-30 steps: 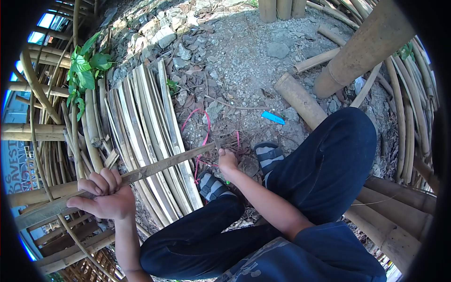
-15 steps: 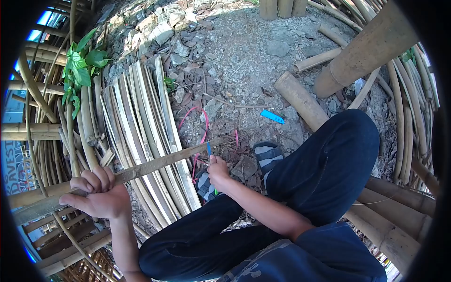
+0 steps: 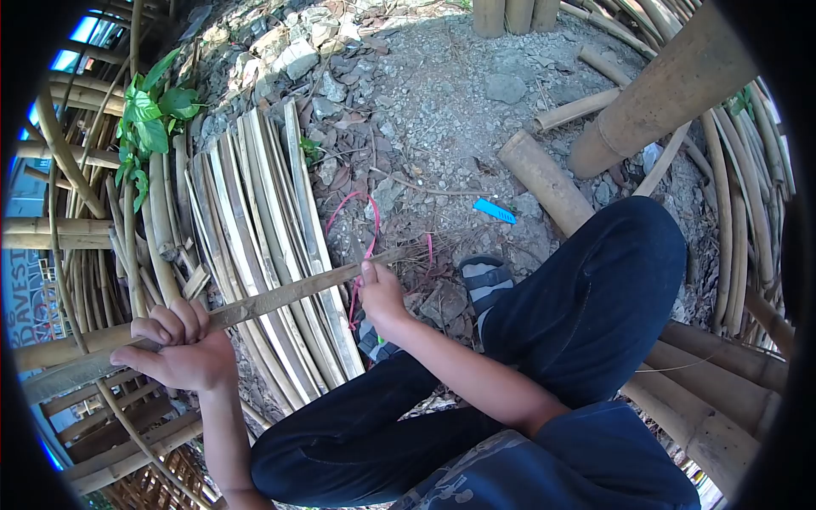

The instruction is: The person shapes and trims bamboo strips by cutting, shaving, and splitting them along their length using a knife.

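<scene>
A long bamboo strip (image 3: 285, 295) slants across the view from the lower left to the ground near my feet. My left hand (image 3: 180, 350) is wrapped round it toward its left end. Closer to the far end, my right hand (image 3: 381, 296) is closed on a knife held at the strip. The knife's blade (image 3: 358, 250) pokes up past my fingers, and a bit of its green handle shows below the hand. Under the strip lies a row of split bamboo strips (image 3: 246, 204), side by side on the ground.
A blue plastic piece (image 3: 494, 211), perhaps a sheath, and pink twine (image 3: 375, 223) lie on the stony soil. Thick bamboo poles (image 3: 654, 98) stand and lie on the right. Bamboo racks and a leafy plant (image 3: 146, 115) are on the left. My sandalled foot (image 3: 487, 281) is nearby.
My right hand has slid a little left and up along the strip with the knife, whose blade is turned differently. My left hand has stayed almost in place.
</scene>
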A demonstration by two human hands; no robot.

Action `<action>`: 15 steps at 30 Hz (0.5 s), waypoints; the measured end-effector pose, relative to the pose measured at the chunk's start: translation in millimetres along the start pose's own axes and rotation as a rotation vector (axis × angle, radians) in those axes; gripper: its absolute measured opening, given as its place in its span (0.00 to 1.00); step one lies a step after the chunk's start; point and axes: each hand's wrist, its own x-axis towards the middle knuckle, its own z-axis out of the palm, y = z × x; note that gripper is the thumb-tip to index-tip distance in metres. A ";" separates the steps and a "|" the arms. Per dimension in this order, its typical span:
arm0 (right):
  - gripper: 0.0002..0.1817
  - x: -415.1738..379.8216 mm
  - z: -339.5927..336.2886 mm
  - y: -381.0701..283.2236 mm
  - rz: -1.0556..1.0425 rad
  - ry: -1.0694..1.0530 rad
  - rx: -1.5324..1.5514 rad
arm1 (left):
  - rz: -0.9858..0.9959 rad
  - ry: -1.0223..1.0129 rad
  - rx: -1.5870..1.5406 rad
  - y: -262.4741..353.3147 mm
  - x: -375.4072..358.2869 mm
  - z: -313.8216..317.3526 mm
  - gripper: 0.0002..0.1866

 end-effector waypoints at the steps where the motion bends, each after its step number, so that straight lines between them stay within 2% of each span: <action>1: 0.21 12.1 -16.1 -2.0 0.182 0.064 0.060 | 0.003 0.027 0.006 0.0 -0.7 0.5 0.32; 2: 0.21 52.0 -28.0 42.6 0.192 0.127 -0.187 | 0.005 0.027 0.006 0.4 -1.5 -0.5 0.32; 3: 0.21 63.6 -39.7 51.9 0.302 0.156 -0.113 | -0.002 0.004 0.000 1.1 -1.4 -2.4 0.32; 4: 0.21 70.8 -46.6 65.5 0.166 0.201 -0.234 | -0.008 -0.020 -0.008 0.6 0.1 -2.8 0.32; 8: 0.22 61.3 -29.4 56.8 0.119 0.037 -0.283 | -0.007 -0.071 -0.036 -1.3 1.5 -1.6 0.32; 10: 0.21 52.4 -17.5 46.3 0.114 0.056 -0.270 | 0.000 0.025 0.012 -1.7 1.8 2.0 0.32; 13: 0.21 27.4 -9.2 26.5 0.127 0.081 -0.324 | 0.007 0.000 0.007 -2.0 1.8 -1.2 0.32; 15: 0.20 11.0 -7.1 14.3 0.129 0.084 -0.247 | 0.010 -0.007 0.006 -2.6 2.2 -0.1 0.32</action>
